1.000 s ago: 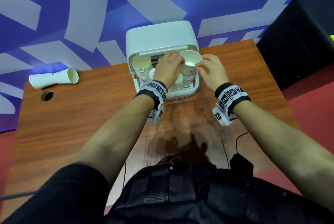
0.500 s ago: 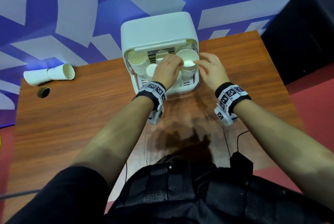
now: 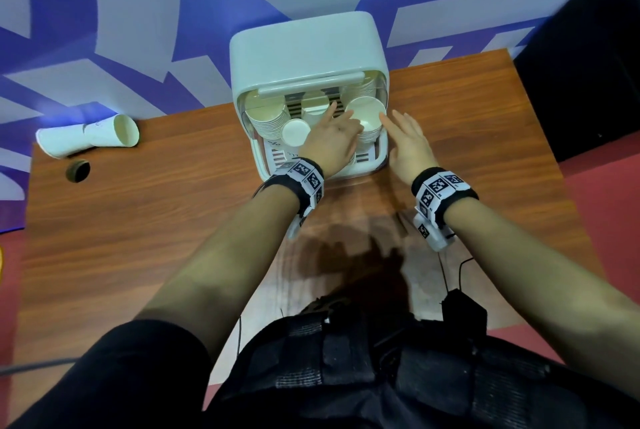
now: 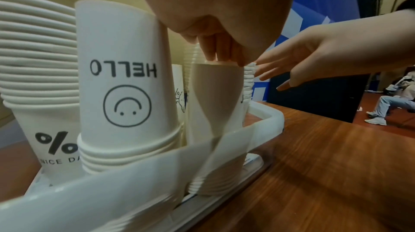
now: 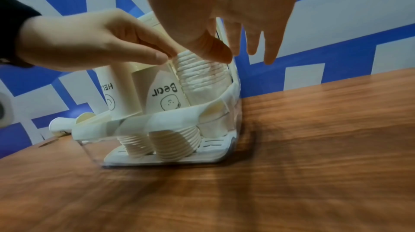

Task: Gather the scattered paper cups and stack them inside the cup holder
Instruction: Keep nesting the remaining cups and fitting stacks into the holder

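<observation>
The cup holder [image 3: 308,47] stands at the table's [image 3: 173,238] twelve o'clock edge, crowded with stacks. Both hands flank the right-hand stack [image 3: 367,116]: left hand [image 3: 329,148] fingers extended at its rim, right hand [image 3: 408,144] open beside it. Two nested cups [image 3: 86,141] lie at ten o'clock, near a grommet hole [image 3: 79,170].

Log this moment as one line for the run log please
left hand: open over cup holder | right hand: open beside right-hand stack | loose cups: lying at table's far left
</observation>
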`<act>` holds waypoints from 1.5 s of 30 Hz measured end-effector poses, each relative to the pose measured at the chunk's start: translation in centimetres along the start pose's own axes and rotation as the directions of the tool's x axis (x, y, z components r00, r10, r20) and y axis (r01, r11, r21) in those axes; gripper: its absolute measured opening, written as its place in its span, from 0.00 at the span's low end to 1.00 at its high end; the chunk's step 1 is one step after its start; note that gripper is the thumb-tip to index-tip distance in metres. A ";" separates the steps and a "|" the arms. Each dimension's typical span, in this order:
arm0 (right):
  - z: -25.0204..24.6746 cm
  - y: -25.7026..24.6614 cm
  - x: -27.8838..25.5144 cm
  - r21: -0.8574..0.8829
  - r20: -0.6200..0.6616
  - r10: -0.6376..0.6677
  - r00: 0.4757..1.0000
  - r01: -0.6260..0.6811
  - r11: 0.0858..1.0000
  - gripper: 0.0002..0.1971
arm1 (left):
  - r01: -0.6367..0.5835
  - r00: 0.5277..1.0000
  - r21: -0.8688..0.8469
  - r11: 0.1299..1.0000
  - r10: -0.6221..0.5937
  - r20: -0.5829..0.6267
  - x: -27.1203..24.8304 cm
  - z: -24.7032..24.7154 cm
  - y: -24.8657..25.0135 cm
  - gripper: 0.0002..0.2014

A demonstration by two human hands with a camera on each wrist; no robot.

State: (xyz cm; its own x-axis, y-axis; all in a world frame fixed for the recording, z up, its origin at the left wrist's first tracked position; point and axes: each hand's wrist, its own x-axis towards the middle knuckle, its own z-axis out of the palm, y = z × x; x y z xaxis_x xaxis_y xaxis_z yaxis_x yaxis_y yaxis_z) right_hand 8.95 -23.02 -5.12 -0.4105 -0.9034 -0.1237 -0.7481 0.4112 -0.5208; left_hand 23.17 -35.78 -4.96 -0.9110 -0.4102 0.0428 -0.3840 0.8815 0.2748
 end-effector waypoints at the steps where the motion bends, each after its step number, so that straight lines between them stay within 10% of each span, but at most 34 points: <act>1: 0.0 -0.2 0.1 -0.002 0.013 0.027 1.000 -0.027 1.000 0.37 | 0.001 1.000 0.016 1.000 -0.001 0.031 0.0 -0.2 0.0 0.16; 7: -0.6 -1.9 -0.2 -0.043 0.060 0.131 0.990 -0.128 0.991 0.36 | 0.001 0.985 0.043 0.999 -0.008 0.170 -0.5 -1.9 0.8 0.22; 20: 1.7 -11.7 -2.6 0.030 -0.084 -0.197 0.977 0.200 0.979 0.22 | 0.065 0.968 -0.181 0.981 -0.106 -0.226 -11.1 -6.1 -3.0 0.17; 45: 20.5 -41.2 4.6 0.051 0.262 -0.096 0.960 0.086 0.995 0.21 | 0.567 0.798 -0.330 0.754 -0.602 -0.003 -30.6 -11.7 -33.4 0.23</act>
State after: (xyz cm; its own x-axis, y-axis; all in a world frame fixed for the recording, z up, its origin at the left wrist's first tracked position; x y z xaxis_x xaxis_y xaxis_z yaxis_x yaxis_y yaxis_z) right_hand 48.56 -46.64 -1.53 -0.1858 -0.9388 -0.2901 -0.7531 0.3257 -0.5717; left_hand 65.59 -55.38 -4.17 -0.4957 -0.8590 -0.1280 -0.7570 0.3551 0.5486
